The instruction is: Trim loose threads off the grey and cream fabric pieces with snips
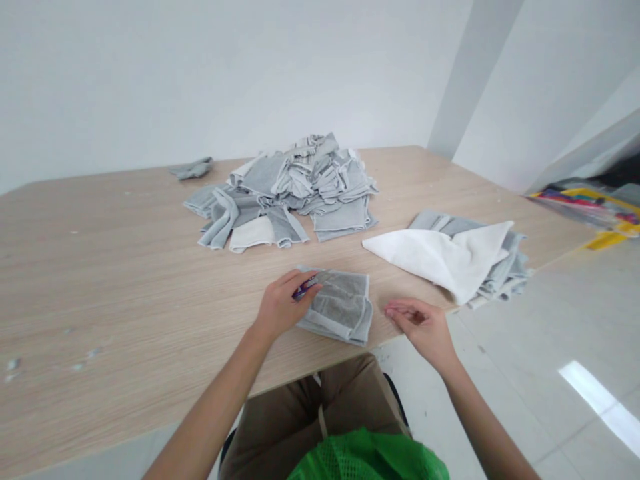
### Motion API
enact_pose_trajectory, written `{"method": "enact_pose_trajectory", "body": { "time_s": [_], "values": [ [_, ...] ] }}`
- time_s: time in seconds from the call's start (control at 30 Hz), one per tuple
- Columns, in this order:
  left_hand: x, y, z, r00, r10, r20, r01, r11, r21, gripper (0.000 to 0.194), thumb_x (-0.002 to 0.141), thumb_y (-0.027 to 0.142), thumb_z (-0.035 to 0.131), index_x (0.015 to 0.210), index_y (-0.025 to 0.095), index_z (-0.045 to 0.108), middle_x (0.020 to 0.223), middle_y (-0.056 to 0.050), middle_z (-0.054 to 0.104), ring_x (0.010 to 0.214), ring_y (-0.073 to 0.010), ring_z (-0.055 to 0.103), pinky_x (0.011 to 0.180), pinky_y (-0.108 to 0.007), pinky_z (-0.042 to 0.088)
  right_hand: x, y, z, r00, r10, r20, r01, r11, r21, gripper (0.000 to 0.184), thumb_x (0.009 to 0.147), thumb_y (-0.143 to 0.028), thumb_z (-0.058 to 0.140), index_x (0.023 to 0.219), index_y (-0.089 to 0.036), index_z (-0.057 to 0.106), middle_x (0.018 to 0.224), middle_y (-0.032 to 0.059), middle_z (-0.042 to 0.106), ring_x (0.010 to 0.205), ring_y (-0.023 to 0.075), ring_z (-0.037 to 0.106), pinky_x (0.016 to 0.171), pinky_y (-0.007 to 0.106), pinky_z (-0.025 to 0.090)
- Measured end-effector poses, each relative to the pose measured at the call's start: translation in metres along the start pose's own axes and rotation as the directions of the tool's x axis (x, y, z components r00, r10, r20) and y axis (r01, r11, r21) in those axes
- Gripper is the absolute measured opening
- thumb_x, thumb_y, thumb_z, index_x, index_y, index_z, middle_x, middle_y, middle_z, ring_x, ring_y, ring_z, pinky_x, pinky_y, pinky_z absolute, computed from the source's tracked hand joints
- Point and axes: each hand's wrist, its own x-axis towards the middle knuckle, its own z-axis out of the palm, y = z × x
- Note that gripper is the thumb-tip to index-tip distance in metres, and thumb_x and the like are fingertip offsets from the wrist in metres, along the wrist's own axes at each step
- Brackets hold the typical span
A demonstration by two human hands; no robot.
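My left hand is closed around a small tool with a dark purple handle, which looks like thread snips; its tip is hard to make out. That hand rests at the upper left of a small grey cloth lying folded near the table's front edge. To the right of this cloth, apart from it, my right hand hovers low with thumb and fingers pinched together. Whatever is between those fingertips, if anything, is too small to see.
A loose heap of grey cloths spreads across the back of the wooden table. One grey cloth lies alone behind it. On the right, a white cloth covers a grey stack at the table edge. Lint bits dot the left.
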Motion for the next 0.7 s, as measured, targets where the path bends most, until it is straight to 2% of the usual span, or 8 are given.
{"method": "enact_pose_trajectory", "body": {
  "time_s": [0.13,0.23,0.33,0.43,0.57,0.7],
  "values": [
    [-0.001,0.001,-0.003,1.000,-0.014,-0.019,0.014,1.000,0.007,0.028,0.096,0.037,0.061,0.116,0.019,0.071,0.085,-0.005,0.070,0.077,-0.0156,0.066,0.075,-0.026,0.054,0.005,0.002,0.008,0.999,0.016,-0.046,-0.015,1.000,0.023,0.026,0.074,-0.043,0.082,0.079,-0.019,0.078,0.077,0.0090,0.079,0.066,0.0222,0.074,0.063,0.034,0.064],
    [-0.002,0.004,-0.006,0.999,-0.012,-0.031,0.012,1.000,-0.001,0.026,0.096,0.034,0.062,0.115,0.018,0.071,0.084,-0.004,0.070,0.076,-0.0151,0.066,0.074,-0.026,0.053,0.010,0.000,0.009,0.998,0.049,-0.033,-0.048,0.998,0.032,0.027,0.072,-0.043,0.083,0.078,-0.018,0.077,0.072,0.0080,0.077,0.061,0.0202,0.071,0.059,0.031,0.061],
    [-0.003,0.010,-0.008,1.000,0.002,-0.024,-0.002,1.000,-0.018,0.025,0.095,0.031,0.064,0.114,0.017,0.071,0.085,-0.004,0.070,0.076,-0.0143,0.066,0.073,-0.025,0.053,0.015,-0.007,0.012,0.995,0.056,0.080,-0.059,0.998,0.035,0.028,0.077,-0.043,0.079,0.087,-0.018,0.077,0.079,0.0081,0.077,0.066,0.0197,0.071,0.062,0.031,0.060],
    [-0.004,0.015,-0.007,1.000,0.015,-0.009,-0.015,0.999,-0.030,0.023,0.095,0.030,0.065,0.113,0.017,0.071,0.083,-0.003,0.069,0.074,-0.0132,0.065,0.071,-0.023,0.053,0.018,-0.015,0.019,0.984,0.009,0.180,-0.008,1.000,-0.006,0.034,0.078,-0.044,0.079,0.100,-0.018,0.077,0.089,0.0081,0.075,0.071,0.0186,0.070,0.061,0.029,0.058],
    [-0.003,0.019,-0.006,1.000,0.016,-0.007,-0.017,0.999,-0.034,0.023,0.094,0.029,0.066,0.113,0.018,0.071,0.083,-0.003,0.069,0.073,-0.0128,0.064,0.070,-0.023,0.052,0.018,-0.021,0.032,0.981,-0.034,0.190,0.051,0.995,-0.086,0.029,0.080,-0.040,0.077,0.100,-0.018,0.078,0.086,0.0068,0.071,0.067,0.0167,0.064,0.057,0.028,0.053],
    [-0.003,0.020,-0.008,1.000,0.013,-0.012,-0.013,0.999,-0.037,0.022,0.093,0.028,0.066,0.112,0.017,0.071,0.082,-0.002,0.068,0.072,-0.0121,0.064,0.069,-0.022,0.052,0.015,-0.019,0.038,0.990,-0.006,0.142,0.008,1.000,-0.009,0.025,0.084,-0.036,0.073,0.100,-0.017,0.076,0.089,0.0079,0.072,0.072,0.0181,0.067,0.061,0.028,0.055]
  ]
}}
